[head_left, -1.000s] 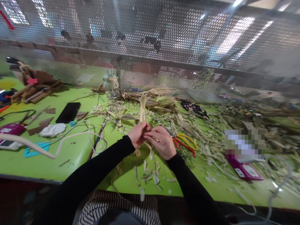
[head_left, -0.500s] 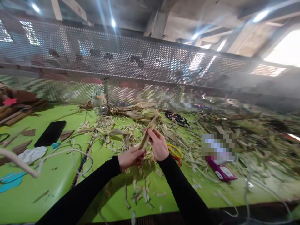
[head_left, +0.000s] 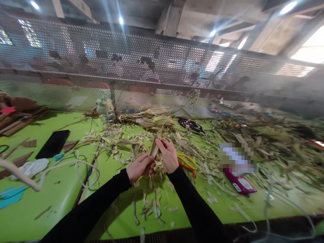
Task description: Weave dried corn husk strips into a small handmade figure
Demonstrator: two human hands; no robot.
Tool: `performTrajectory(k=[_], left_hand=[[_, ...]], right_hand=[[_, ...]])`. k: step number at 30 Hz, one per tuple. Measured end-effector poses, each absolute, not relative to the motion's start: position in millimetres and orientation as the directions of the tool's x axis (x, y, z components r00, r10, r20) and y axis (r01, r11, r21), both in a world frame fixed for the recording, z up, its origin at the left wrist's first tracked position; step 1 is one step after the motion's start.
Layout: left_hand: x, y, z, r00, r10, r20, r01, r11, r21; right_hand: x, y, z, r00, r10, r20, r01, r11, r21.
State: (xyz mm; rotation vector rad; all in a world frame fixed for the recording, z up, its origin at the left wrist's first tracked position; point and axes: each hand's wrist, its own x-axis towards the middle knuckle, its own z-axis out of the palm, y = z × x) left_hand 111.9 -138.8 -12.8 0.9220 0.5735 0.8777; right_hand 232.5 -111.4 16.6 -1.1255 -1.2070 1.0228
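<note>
Between my two hands is a dry, pale brown strip of corn husk, tilted up and away from me. My left hand is closed on its lower end, with the fingers curled under. Higher up, my right hand pinches the strip between thumb and fingers. Torn husk scraps lie on the green table around and below both hands. Just beyond them rests a bundle of longer dry husks. Yellow scissor-like handles with a red loop lie right of my right hand.
A clear bottle stands by the perforated metal screen. At left lie a black phone, white tissue and a looping cable. A magenta device and a large husk heap are at right. People show dimly behind the screen.
My right hand has come slightly lower and closer to my left hand. The husk strip stands more upright and shows less of its length. The view has shifted slightly.
</note>
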Motion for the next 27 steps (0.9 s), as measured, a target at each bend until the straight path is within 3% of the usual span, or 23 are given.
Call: performTrajectory(k=[6,11,16,20,24,27], left_hand=[[113.0,-139.7,-14.5,0.513,0.853,-0.095,-0.296,0.280,0.913],[112.4,-133.7,-13.8,0.405,0.914,-0.024,-0.196,0.113,0.974],[109.9,-125.6,-14.2,0.157,0.988,-0.012,-0.350,0.067,0.934],[104.8,-123.1,-10.4,0.022,0.999,0.035,-0.286,-0.027,0.958],[104.5,-122.7,-10.6,0.019,0.999,0.033,-0.369,-0.024,0.929],[104.6,-122.2,-10.7,0.125,0.991,-0.046,-0.523,0.106,0.846]], right_hand=[[233.2,-107.6,8.5,0.091,0.984,0.156,0.081,0.148,-0.986],[235.0,-104.0,13.0,0.122,0.970,0.211,0.111,0.197,-0.974],[234.6,-113.4,10.5,0.052,0.972,0.227,0.251,0.207,-0.945],[232.8,-122.6,5.2,-0.022,0.974,0.227,0.413,0.215,-0.885],[231.3,-123.4,4.9,-0.142,0.972,0.188,0.415,0.231,-0.880],[232.8,-120.4,3.8,-0.175,0.972,0.160,0.319,0.210,-0.924]])
